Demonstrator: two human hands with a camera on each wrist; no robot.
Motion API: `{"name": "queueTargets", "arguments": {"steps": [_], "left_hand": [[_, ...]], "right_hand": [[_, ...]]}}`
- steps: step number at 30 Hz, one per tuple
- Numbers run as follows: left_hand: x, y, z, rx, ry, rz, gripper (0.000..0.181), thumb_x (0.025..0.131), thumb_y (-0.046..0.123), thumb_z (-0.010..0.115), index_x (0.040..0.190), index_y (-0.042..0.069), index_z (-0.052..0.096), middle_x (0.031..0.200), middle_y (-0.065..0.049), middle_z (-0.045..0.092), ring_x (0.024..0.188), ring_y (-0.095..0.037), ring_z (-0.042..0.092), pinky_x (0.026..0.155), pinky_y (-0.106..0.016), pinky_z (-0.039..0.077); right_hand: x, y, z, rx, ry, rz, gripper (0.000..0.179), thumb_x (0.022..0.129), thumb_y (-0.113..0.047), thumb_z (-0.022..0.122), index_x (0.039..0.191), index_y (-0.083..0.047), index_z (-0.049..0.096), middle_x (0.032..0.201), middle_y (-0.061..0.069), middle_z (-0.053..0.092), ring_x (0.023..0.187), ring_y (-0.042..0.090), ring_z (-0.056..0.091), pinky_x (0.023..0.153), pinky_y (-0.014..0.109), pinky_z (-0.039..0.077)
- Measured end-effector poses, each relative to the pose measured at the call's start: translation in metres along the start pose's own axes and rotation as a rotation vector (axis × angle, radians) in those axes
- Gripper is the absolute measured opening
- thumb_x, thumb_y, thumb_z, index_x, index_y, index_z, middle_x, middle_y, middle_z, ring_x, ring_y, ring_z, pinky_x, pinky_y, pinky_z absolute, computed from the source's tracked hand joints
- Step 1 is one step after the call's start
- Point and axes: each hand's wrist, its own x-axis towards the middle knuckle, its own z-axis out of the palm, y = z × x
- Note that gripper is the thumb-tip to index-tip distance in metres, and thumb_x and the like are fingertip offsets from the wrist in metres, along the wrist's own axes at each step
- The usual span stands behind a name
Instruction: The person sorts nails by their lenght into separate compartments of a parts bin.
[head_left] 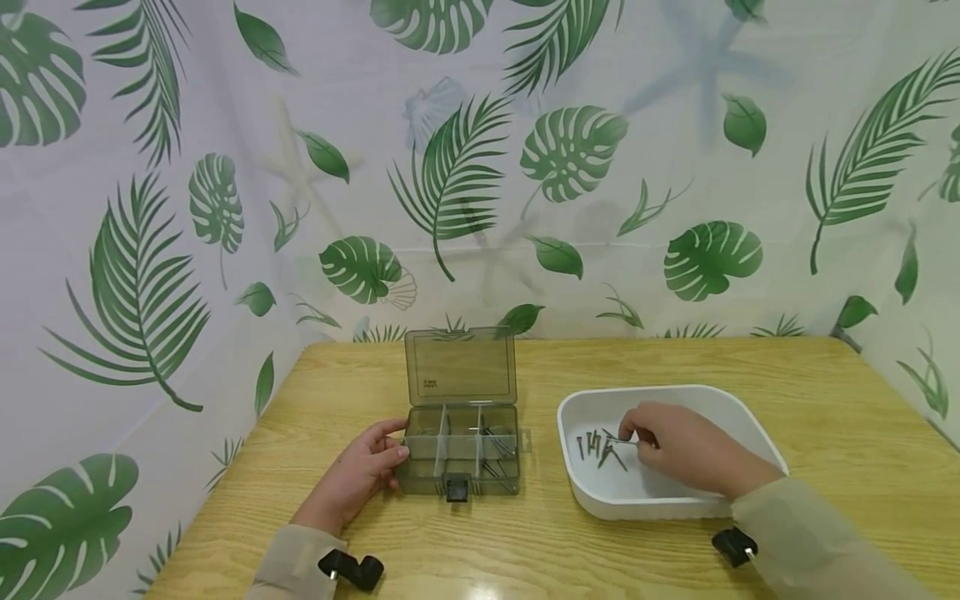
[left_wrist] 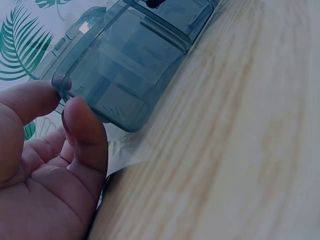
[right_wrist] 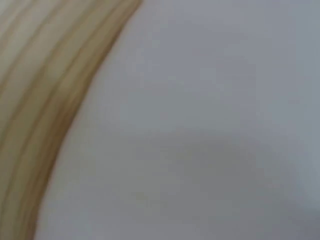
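Observation:
My left hand (head_left: 365, 467) holds the left side of a smoky clear compartment box (head_left: 459, 483), thumb and index finger pinching its rim in the left wrist view. The box's lid (head_left: 461, 367) stands raised at the back. Long silvery metal pieces (head_left: 498, 471) lie in its right-hand compartments. My right hand (head_left: 678, 442) reaches into a white tray (head_left: 573, 492), fingers curled around a slim silvery metal piece (head_left: 624, 441) whose exact kind I cannot tell. Several screws (head_left: 592, 443) lie beside the fingertips on the tray floor. Blurred white tray wall (right_wrist: 200, 125) fills most of the right wrist view.
The box and tray stand side by side on a wood-grain table (head_left: 525, 550), with a strip of tabletop between them. A leaf-printed cloth (head_left: 480, 208) hangs behind the table and along its sides. A black latch (head_left: 457, 487) sits on the box's front.

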Motion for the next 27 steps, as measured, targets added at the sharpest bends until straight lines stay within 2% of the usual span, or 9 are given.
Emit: {"name": "queueTargets", "arguments": {"steps": [7, 16, 23, 27], "left_hand": [[0.001, 0.000, 0.000, -0.003, 0.003, 0.007, 0.049, 0.095, 0.012, 0.055, 0.141, 0.012, 0.037, 0.103, -0.013, 0.049, 0.067, -0.019, 0.048, 0.061, -0.033, 0.050], [0.002, -0.001, 0.002, -0.012, 0.007, -0.002, 0.049, 0.095, 0.011, 0.055, 0.141, 0.012, 0.038, 0.104, -0.013, 0.049, 0.071, -0.022, 0.048, 0.061, -0.033, 0.049], [0.001, 0.000, 0.001, -0.018, 0.015, -0.004, 0.049, 0.095, 0.011, 0.056, 0.140, 0.011, 0.038, 0.103, -0.013, 0.048, 0.073, -0.022, 0.047, 0.062, -0.033, 0.050], [0.001, 0.001, 0.002, -0.017, 0.013, -0.002, 0.049, 0.095, 0.011, 0.056, 0.140, 0.011, 0.039, 0.102, -0.013, 0.048, 0.072, -0.022, 0.047, 0.061, -0.033, 0.050]], "right_hand": [[0.010, -0.020, -0.002, 0.041, 0.024, -0.007, 0.020, 0.081, -0.008, 0.057, 0.093, -0.021, 0.066, 0.072, -0.010, 0.048, 0.068, 0.008, 0.045, 0.062, 0.028, 0.038], [0.026, -0.053, 0.002, 0.124, 0.037, -0.001, 0.021, 0.084, -0.009, 0.055, 0.095, -0.024, 0.064, 0.070, -0.010, 0.050, 0.059, 0.007, 0.048, 0.057, 0.027, 0.042], [0.038, -0.085, 0.007, 0.094, 0.052, -0.041, 0.020, 0.086, -0.013, 0.053, 0.094, -0.028, 0.065, 0.072, -0.013, 0.049, 0.061, 0.008, 0.044, 0.057, 0.027, 0.040], [0.045, -0.103, 0.012, 0.096, 0.051, -0.075, 0.021, 0.085, -0.013, 0.053, 0.096, -0.024, 0.067, 0.069, -0.013, 0.048, 0.058, 0.007, 0.042, 0.054, 0.027, 0.039]]}}
